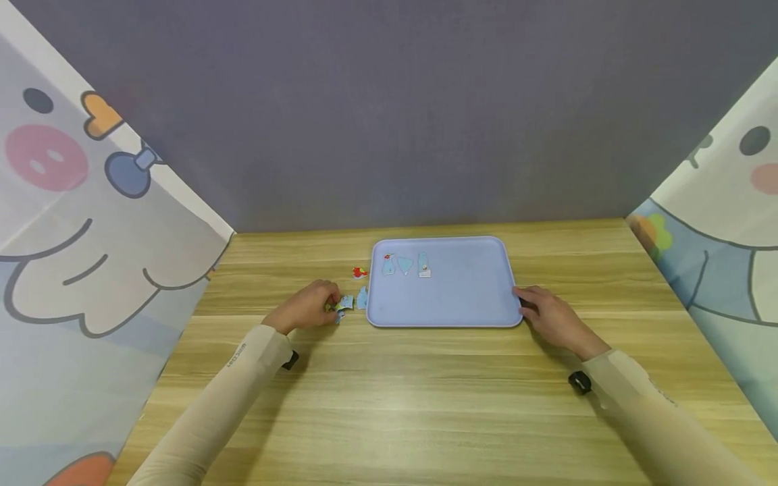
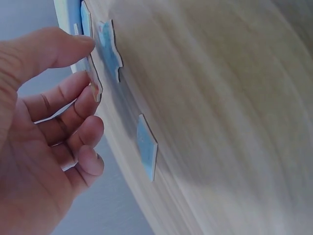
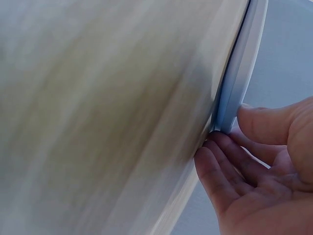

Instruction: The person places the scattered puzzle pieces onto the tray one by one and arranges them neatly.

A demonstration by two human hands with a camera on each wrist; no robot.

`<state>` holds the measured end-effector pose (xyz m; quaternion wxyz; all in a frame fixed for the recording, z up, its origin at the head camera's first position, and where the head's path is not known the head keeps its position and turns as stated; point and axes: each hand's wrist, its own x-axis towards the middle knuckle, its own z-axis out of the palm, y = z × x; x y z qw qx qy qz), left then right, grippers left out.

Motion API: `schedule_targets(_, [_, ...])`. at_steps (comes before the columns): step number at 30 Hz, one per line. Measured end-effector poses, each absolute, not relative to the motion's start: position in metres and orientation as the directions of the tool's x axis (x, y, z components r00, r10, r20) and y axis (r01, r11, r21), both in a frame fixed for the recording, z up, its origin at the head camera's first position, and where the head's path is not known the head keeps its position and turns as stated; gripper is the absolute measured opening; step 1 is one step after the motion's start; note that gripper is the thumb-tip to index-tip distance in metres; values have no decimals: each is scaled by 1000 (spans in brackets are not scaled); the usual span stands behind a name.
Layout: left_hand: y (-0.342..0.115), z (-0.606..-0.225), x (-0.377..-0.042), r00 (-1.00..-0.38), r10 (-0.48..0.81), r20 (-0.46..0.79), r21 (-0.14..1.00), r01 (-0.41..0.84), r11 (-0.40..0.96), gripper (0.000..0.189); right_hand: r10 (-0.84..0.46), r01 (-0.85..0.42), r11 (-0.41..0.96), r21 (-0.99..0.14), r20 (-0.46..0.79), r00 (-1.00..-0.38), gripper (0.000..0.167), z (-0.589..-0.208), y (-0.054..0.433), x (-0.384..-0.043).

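Head view, a grey wall (image 1: 425,115) stands behind everything, with cartoon-printed cloth (image 1: 55,277) at both sides; before me spreads the wood-grain table (image 1: 389,405); my pale sleeves (image 1: 213,398) reach over it from the near edge; a shallow lavender tray (image 1: 456,297) lies flat on the table, towards its far side; my right grip (image 1: 550,320) is at the tray's right edge, near the closest corner, nearly closed, thumb against the rim and fingers curled at its underside; my left grip (image 1: 310,305) is off the tray's left side, also nearly closed, pinching a thin flat piece (image 2: 95,81) between thumb and fingers; whether that piece is clear of the table I cannot tell; a black band (image 1: 580,383) shows at each wrist; three pale-blue pieces (image 1: 405,265) sit in a row in the tray's far left part; outside the tray, a blue piece (image 1: 362,298) lies just beside its left edge; a red piece (image 1: 360,273) lies farther off, near that edge; more small pieces (image 1: 346,302) cluster at my left fingertips, partly hidden.
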<state>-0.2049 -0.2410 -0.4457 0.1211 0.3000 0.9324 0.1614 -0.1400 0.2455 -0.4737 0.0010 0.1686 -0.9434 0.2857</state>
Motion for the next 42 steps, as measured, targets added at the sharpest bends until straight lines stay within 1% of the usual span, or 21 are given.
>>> schedule_targets(10, [-240, -440, -204, -812, 565, -146, 363, 488, 794, 22, -325, -337, 777, -532, 120, -938, 43, -474, 246, -140])
schedule_targets(17, [-239, -440, -204, -824, 549, -140, 363, 474, 803, 44, -328, -338, 774, -536, 117, -937, 43, -475, 246, -139])
schedule_targets(19, [-239, -441, -204, -818, 561, -126, 348, 493, 797, 43, -327, -336, 773, -538, 117, -938, 44, -475, 246, -139])
schedule_targets(23, [-238, -443, -203, -812, 574, -107, 328, 517, 791, 36, -326, -333, 774, -539, 112, -939, 45, -475, 246, -139])
schedule_targets(24, [-238, -443, -203, -813, 573, -101, 322, 518, 792, 31, -325, -331, 774, -539, 109, -939, 45, -475, 246, -138])
schedule_targets(30, [-234, -447, -203, -883, 461, -91, 311, 415, 855, 36, -324, -330, 777, -536, 108, -940, 45, -474, 246, -139])
schedule_targets(31, [-233, -447, -203, -894, 439, -93, 308, 393, 866, 41, -324, -330, 777, -536, 108, -940, 45, -474, 245, -139])
schedule_targets(32, [-232, -447, -204, -903, 419, -93, 299, 376, 877, 41, -324, -329, 777, -537, 107, -940, 45, -474, 245, -139])
schedule_targets(38, [-229, -448, -207, -929, 357, -98, 257, 323, 911, 42, -322, -324, 778, -538, 101, -941, 45, -474, 245, -139])
schedule_targets(42, [-230, -447, -209, -930, 354, -99, 278, 316, 907, 39, -324, -332, 777, -535, 113, -939, 43, -474, 245, -139])
